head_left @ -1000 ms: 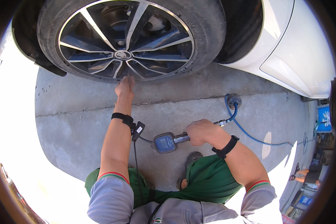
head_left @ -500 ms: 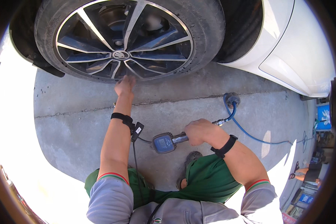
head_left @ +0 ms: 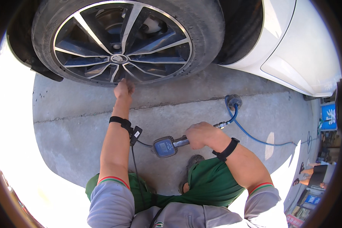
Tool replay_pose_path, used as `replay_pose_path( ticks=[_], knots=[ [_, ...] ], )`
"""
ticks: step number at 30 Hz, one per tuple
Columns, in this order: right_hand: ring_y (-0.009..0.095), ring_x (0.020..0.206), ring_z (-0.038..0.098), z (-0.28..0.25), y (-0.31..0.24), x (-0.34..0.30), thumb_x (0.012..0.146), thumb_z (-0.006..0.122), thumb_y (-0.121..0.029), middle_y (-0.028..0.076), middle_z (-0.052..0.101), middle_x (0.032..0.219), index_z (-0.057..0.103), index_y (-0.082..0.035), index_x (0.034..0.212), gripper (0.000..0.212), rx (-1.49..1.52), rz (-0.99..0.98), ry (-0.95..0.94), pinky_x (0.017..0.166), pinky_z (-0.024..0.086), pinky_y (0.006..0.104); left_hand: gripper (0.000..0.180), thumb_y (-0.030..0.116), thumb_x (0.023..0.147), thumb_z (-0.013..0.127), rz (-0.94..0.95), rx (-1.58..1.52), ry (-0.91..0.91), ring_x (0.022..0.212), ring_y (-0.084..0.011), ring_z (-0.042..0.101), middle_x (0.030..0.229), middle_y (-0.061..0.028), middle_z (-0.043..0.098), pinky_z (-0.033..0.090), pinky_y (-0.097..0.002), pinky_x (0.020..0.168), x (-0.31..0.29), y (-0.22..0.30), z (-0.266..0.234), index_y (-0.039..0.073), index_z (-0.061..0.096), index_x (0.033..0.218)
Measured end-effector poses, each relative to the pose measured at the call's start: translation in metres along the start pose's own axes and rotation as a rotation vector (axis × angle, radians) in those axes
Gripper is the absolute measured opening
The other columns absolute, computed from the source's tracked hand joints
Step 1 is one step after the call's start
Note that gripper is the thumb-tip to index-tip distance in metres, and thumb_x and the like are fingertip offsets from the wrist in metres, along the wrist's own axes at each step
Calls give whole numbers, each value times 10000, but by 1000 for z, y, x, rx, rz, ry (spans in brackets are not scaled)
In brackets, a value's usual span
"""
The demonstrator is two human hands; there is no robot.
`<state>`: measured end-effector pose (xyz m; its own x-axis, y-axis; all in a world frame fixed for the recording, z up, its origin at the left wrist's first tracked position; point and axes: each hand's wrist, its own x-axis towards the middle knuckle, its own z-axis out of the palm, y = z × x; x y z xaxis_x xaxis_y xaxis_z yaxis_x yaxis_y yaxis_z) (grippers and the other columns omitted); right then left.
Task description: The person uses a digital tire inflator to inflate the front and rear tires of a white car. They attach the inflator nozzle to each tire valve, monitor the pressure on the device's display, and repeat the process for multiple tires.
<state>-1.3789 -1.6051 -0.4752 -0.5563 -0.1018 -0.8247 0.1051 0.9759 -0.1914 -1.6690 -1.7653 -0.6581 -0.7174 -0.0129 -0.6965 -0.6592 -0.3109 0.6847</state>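
My left hand [head_left: 123,89] reaches to the lower edge of a car wheel [head_left: 118,59] with dark and silver spokes. Its fingers are curled together at the bottom of the rim, and whatever they grip is hidden. My right hand [head_left: 200,135] is wrapped round the metal handle of a tire inflator [head_left: 165,147], whose square gauge with a blue face points left. A blue air hose [head_left: 233,115] joins the inflator's other end through a metal coupling [head_left: 220,125]. From the gauge side a thin dark hose [head_left: 143,143] runs toward my left wrist and passes out of sight.
The white car body [head_left: 304,49] rises at the upper right, above grey concrete [head_left: 79,140]. Near the wheel stands a round dark object [head_left: 235,101] with the hose looped by it. Another person's legs [head_left: 307,176] show at the far right.
My left hand's fingers have turned slightly at the rim's lower edge. My right hand keeps its hold on the inflator. The whole view has shifted a little.
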Motion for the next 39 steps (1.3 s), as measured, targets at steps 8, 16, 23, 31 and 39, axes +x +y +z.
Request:
replay_pose_path(
  ticks=[8, 16, 23, 31, 39],
  knots=[
    [345, 957, 742, 1, 1, 4, 771, 691, -179, 168, 769, 990, 789, -48, 957, 247, -12, -6, -17, 820, 579, 430, 263, 163, 951, 738, 127, 160, 8, 500, -166, 496, 683, -60, 609, 339, -339, 443, 1, -1, 0, 33, 616, 757],
    [324, 931, 745, -1, 1, -1, 767, 695, -185, 154, 771, 981, 794, -62, 940, 234, -5, 5, 17, 805, 582, 426, 242, 244, 1011, 629, -68, 45, -35, 538, -153, 492, 681, -27, 580, 325, -285, 446, -3, 8, 1, 48, 639, 870],
    [346, 914, 738, 6, 4, 0, 764, 679, -161, 158, 765, 934, 786, -58, 894, 197, 11, -37, 50, 794, 582, 444, 366, 337, 926, 769, 24, 140, -59, 492, -176, 473, 642, -53, 527, 307, -311, 420, 19, -2, -7, 70, 574, 771],
    [275, 886, 737, 21, 5, 14, 745, 755, -230, 74, 783, 948, 819, -157, 959, 235, 1, -34, 95, 785, 572, 426, 125, 182, 1003, 664, 48, 209, -116, 547, -137, 359, 701, -4, 436, 308, -313, 453, 47, 5, -7, 100, 621, 919],
    [273, 972, 712, 19, 4, 39, 770, 804, -262, 90, 769, 1084, 814, -152, 1064, 313, -28, 0, -28, 862, 551, 427, 404, 238, 990, 616, 709, 642, -360, 950, -347, 670, 1149, -192, 705, 558, -409, 802, 160, -20, -60, 10, 645, 1322]
  ],
)
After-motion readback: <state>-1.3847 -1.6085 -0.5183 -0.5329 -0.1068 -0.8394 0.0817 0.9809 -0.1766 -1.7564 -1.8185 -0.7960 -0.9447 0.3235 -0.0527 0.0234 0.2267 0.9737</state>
